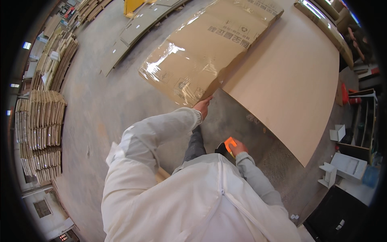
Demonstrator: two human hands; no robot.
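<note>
My left hand (203, 107) reaches forward to the near end of a long, flat cardboard carton (201, 52) and grips its lower corner; some fingers are hidden by the box. Shiny clear tape or film covers the carton's near end and left edge, and dark print marks its top. Close to my body, my right hand (239, 148) is closed around an orange handheld object (229, 145). What kind of thing it is I cannot make out. A dark shape beside it partly merges with my trouser leg.
A big pale board (294, 84) lies right of the carton. Flat grey-brown panels (137, 34) are spread at the far left. Stacked wrapped cartons (40, 125) line the left side. White parts (350, 165) and a black panel (334, 213) stand at the right.
</note>
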